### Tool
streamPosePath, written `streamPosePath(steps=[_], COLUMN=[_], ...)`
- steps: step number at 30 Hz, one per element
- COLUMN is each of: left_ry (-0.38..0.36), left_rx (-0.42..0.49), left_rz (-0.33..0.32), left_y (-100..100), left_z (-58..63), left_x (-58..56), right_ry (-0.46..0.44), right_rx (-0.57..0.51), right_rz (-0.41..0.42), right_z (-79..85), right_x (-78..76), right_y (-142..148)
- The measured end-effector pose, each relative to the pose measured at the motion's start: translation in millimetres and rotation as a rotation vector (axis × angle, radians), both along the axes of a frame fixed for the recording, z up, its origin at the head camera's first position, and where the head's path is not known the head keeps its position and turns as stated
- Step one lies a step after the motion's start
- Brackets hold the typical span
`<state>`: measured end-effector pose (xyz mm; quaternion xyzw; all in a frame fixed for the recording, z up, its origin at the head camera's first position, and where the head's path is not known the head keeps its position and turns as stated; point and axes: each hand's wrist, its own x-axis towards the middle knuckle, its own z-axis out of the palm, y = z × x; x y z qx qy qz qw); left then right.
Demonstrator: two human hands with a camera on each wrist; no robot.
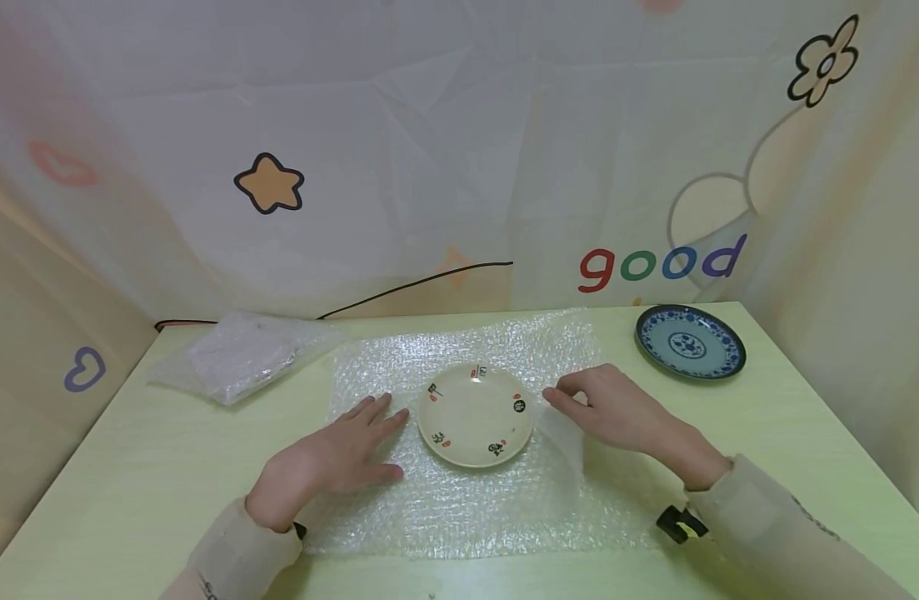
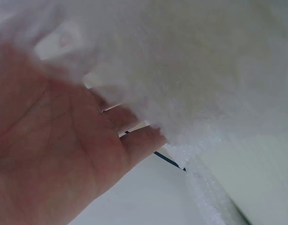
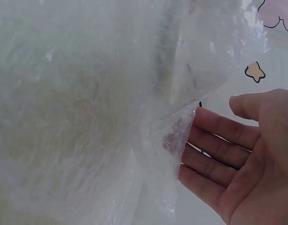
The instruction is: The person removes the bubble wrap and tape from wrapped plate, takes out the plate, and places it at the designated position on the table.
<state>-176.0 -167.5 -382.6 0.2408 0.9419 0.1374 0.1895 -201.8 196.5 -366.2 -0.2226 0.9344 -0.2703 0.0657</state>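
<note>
A round cream plate [image 1: 476, 417] with small dark and red markings round its rim lies on a sheet of bubble wrap [image 1: 459, 521]. My left hand [image 1: 332, 458] is left of the plate, palm down on the wrap, fingers spread. At the plate's right rim is my right hand [image 1: 616, 408], its fingers bent above a raised fold of wrap. In the right wrist view, the fingertips of the right hand [image 3: 238, 154] meet the edge of the bubble wrap [image 3: 153, 154], and the thumb stands apart. Blurred wrap hides the fingertips of the left hand [image 2: 64, 140] in the left wrist view.
A blue patterned plate [image 1: 690, 343] with a dark rim lies at the table's back right. Folded bubble wrap [image 1: 242, 354] sits at the back left. Behind the pale table [image 1: 129, 475] hangs a printed curtain [image 1: 399, 167].
</note>
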Motion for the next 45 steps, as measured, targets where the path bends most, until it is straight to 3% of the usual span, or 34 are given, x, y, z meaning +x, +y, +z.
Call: streamPosePath(steps=[14,33,45], left_ry=[-0.011,0.012,0.019], left_rx=[0.003,-0.002,-0.01], left_rz=[0.002,-0.001,-0.007], left_y=[1,-1,-1], left_z=[4.1,0.0,-0.9], left_x=[3.1,1.8,0.9], right_ry=[-0.009,-0.013,-0.075], right_rx=[0.029,0.049,0.069], right_rz=[0.012,0.085,0.095], right_z=[5.6,3.8,-2.0], right_x=[-0.1,4.2,4.5], right_y=[10,26,38])
